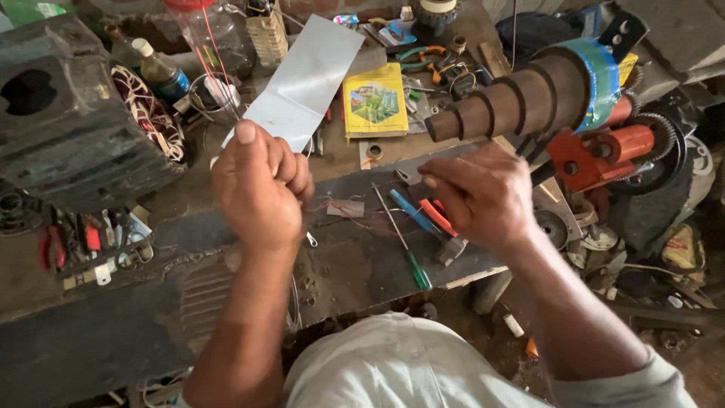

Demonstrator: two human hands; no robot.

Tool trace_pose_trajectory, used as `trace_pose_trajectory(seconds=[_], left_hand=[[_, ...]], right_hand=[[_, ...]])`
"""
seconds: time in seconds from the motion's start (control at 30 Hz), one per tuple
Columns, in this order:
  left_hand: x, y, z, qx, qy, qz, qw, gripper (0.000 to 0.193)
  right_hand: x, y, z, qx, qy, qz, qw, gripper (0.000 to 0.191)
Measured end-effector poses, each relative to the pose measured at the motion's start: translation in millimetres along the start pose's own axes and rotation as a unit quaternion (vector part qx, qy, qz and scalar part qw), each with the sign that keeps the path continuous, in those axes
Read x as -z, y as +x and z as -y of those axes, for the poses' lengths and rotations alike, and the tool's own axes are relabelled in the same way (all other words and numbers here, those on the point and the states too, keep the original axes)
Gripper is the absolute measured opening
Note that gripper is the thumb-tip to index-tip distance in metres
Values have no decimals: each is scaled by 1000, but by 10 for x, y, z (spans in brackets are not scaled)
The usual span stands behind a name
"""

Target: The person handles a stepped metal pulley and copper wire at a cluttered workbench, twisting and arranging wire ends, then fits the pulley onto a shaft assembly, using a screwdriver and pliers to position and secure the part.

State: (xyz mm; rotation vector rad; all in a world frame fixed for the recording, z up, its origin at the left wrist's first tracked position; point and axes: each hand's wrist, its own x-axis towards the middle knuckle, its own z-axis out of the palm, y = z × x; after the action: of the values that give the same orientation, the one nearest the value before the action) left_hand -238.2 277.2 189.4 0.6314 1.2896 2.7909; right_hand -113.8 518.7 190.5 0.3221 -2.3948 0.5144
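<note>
Looking down, we see our left hand (260, 185) clenched around the lower corner of a long grey sheet (306, 79), flat, smooth and faintly creased, which runs up toward one o'clock over the cluttered bench (91, 340). Our right hand (479, 196) hovers at three o'clock, fingers curled; whether it grips anything we cannot tell. Beneath it lie a green-handled screwdriver (404, 245) and red-and-blue-handled pliers (430, 219).

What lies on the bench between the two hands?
In the head view, between the left hand and right hand lie a small grey card with thin red wire and a green-handled screwdriver on the dark bench.
</note>
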Motion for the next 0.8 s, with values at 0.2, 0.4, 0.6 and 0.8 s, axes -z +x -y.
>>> trace_pose_trajectory(seconds=[0.2, 0.4, 0.6, 0.8], left_hand=[[134, 75, -90, 132, -61, 107, 984, 49], [99, 10, 27, -2, 2, 53, 999, 50], [-5, 158, 64, 10, -96, -106, 990, 46], [122, 207, -44, 227, -242, -6, 943, 46]], right_hand=[[362, 474, 163, -89, 157, 168, 969, 9], [390, 340, 460, 57, 24, 70, 996, 18], [-141, -217, 921, 158, 97, 163, 969, 7], [-730, -329, 186, -118, 51, 56, 990, 12]])
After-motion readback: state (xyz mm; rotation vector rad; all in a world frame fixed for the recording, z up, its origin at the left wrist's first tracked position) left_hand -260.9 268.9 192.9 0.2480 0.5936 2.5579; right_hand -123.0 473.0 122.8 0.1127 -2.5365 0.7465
